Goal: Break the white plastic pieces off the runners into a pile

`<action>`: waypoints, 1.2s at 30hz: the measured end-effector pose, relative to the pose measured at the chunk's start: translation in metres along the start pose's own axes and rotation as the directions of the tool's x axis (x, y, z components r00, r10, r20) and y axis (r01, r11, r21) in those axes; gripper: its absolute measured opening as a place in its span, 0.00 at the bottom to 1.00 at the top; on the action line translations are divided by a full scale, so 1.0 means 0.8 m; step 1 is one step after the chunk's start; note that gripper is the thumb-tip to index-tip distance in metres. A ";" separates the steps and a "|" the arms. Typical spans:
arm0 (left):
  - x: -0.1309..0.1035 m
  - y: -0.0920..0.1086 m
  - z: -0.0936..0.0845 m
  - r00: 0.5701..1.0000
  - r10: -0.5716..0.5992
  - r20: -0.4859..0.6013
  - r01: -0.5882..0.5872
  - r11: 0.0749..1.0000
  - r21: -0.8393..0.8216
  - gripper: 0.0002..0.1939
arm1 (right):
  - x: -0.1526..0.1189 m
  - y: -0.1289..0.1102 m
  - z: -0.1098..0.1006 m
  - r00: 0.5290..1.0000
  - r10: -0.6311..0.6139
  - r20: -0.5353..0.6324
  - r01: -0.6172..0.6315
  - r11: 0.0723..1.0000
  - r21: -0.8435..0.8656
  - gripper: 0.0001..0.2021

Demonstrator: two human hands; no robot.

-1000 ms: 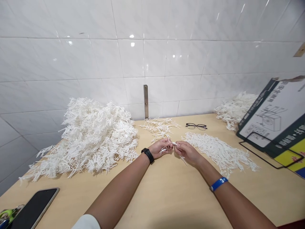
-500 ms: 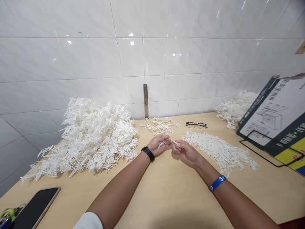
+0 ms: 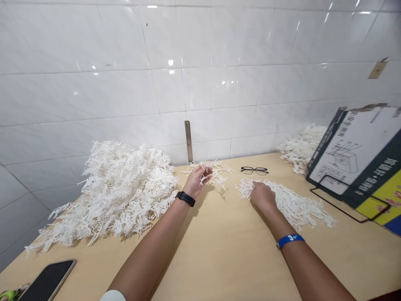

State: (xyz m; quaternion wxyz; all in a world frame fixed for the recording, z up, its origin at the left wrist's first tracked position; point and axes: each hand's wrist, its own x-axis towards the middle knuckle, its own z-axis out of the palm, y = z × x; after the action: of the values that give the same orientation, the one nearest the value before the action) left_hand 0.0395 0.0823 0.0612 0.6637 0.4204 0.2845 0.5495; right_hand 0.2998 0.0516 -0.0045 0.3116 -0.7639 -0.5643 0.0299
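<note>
My left hand (image 3: 198,180) is raised near the back middle of the table, its fingers curled around a few thin white branched plastic pieces (image 3: 203,179) that poke out past the fingertips. Behind and beside it lies a small scatter of similar white branched pieces (image 3: 219,168). A blurred white piece (image 3: 223,188) shows just right of that hand. My right hand (image 3: 263,195) is at the left end of a flat pile of small white pieces (image 3: 294,202), knuckles up and fingers bent down. Its fingertips are hidden, so what they hold cannot be seen.
A large heap of white branched pieces (image 3: 125,192) stands on the left. Eyeglasses (image 3: 254,170) lie near the wall. Another white heap (image 3: 302,146) sits behind a printed box (image 3: 354,159) with a black wire frame (image 3: 336,209). A phone (image 3: 46,281) and keys (image 3: 12,294) are front left.
My hands, which were together over the middle, have parted. The left moved left with white pieces still in it, and the right moved right to the flat pile. The view tilted up slightly.
</note>
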 end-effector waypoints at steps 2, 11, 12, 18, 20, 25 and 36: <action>0.011 0.033 0.018 0.997 0.060 0.039 -0.062 0.997 0.052 0.13 | -0.001 -0.001 0.003 0.998 -0.031 -0.053 0.029 0.999 -0.046 0.26; 0.131 0.183 0.108 0.992 0.125 -0.034 -0.085 0.828 0.555 0.05 | 0.000 -0.002 0.022 0.970 -0.210 -0.121 0.202 0.977 -0.074 0.23; 0.146 0.196 0.113 0.982 0.180 -0.051 -0.112 0.782 0.613 0.04 | 0.001 -0.002 0.023 0.969 -0.213 -0.125 0.205 0.976 -0.071 0.23; 0.170 0.168 0.086 0.940 0.334 0.072 -0.127 0.146 0.981 0.12 | 0.000 -0.004 0.026 0.968 -0.241 -0.075 0.238 0.970 -0.045 0.20; 0.151 0.119 0.061 0.972 0.224 0.070 -0.087 0.065 0.994 0.12 | -0.001 -0.004 0.027 0.969 -0.242 -0.044 0.240 0.970 -0.035 0.19; 0.099 -0.001 0.004 0.998 0.003 0.065 -0.063 -0.166 0.984 0.17 | 0.002 -0.001 0.032 0.971 -0.241 0.000 0.241 0.971 0.011 0.18; 0.004 -0.032 0.019 0.984 -0.020 0.175 -0.171 -0.348 0.922 0.18 | -0.010 -0.001 0.038 0.950 -0.302 -0.080 0.311 0.941 0.133 0.21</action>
State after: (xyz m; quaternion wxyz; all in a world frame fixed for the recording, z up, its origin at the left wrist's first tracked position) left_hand 0.0656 0.0808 0.0464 0.0132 0.8329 0.5444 0.0990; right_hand 0.2843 0.0583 -0.0310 0.3831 -0.6428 -0.6634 -0.0006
